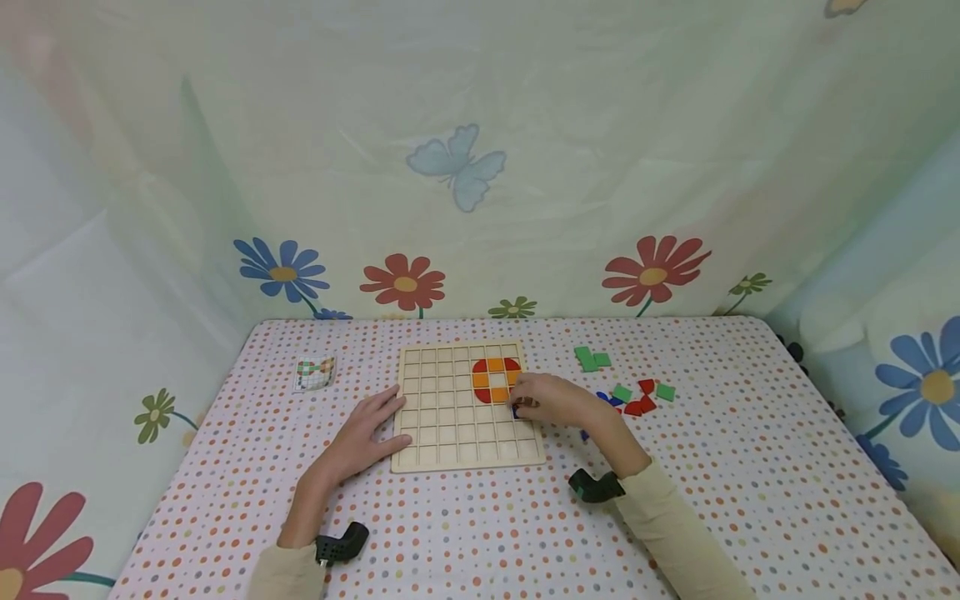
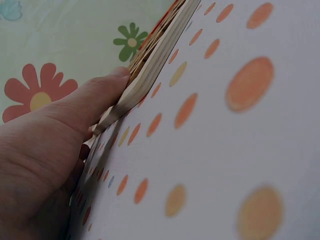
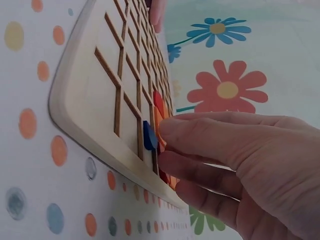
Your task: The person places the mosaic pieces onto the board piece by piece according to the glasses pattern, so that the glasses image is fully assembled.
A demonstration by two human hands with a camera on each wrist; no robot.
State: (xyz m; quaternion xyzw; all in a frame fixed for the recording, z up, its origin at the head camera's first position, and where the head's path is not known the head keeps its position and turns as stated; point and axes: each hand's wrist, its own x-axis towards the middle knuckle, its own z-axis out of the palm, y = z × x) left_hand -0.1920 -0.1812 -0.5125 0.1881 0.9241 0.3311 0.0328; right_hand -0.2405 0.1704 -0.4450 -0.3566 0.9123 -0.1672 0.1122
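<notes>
A wooden grid board point(image 1: 446, 433) lies flat on the table. Red and orange tiles point(image 1: 483, 379) form a ring around a bare square in its upper right part. My right hand point(image 1: 551, 398) is over the board's right edge, thumb and fingers pinching a small blue tile point(image 3: 149, 136). That tile sits tilted at a cell just below the ring, partly hidden by the fingers in the head view. With fingers spread, my left hand point(image 1: 363, 437) rests against the board's left edge. Its thumb point(image 2: 107, 90) touches the rim in the left wrist view.
Green tiles point(image 1: 587, 360) lie right of the board. Nearer the right forearm are loose red tiles point(image 1: 639, 406), more green ones and some blue ones, partly behind the arm. A small card with a coloured grid pattern point(image 1: 314, 374) lies at the far left.
</notes>
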